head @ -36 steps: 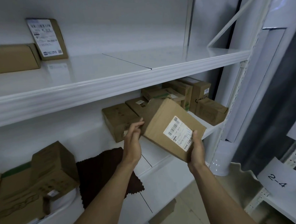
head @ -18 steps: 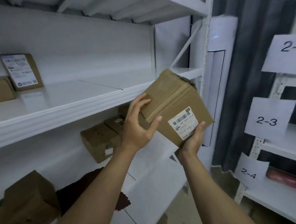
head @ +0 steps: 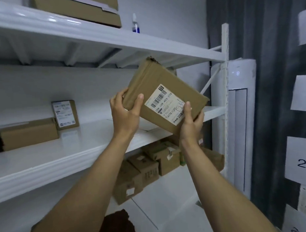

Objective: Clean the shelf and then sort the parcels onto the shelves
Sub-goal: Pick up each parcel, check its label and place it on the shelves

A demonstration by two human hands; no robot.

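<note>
So where's the parcel [head: 165, 98] at, on a shelf yet or what?

Reply: nope, it's up in the air. It's tilted, held in front of the middle shelf [head: 89, 140], top corner up near the underside of the top shelf [head: 163, 50]. Its label [head: 165, 105] faces the camera, and you can read the barcode and "159 159 A03 210".

Ok, and the hands?

Reply: both are on it. The left hand [head: 125, 115] grips the lower left end, thumb pressed on the front face, fingers [head: 118, 99] curled round the side. The right hand [head: 190, 126] cups the bottom corner from below with its thumb lying on the label. Its fingers wrap behind the box, so they're mostly hidden.

What else is around?

Reply: the middle shelf has a long flat box [head: 28, 134] lying at the left, and a small box [head: 65, 114] standing upright just beside it at the back wall, label out. Down on the lower shelf [head: 169, 202] there's a cluster of brown cartons [head: 150, 168] toward the right and a dark cloth [head: 118, 226] nearer the front. The top shelf carries a big flat carton [head: 79, 9] and a spray bottle [head: 135, 23]. Off to the right are a white standing unit [head: 242, 112], a dark curtain [head: 267, 42], and paper signs [head: 301, 162] starting "2-".
</note>
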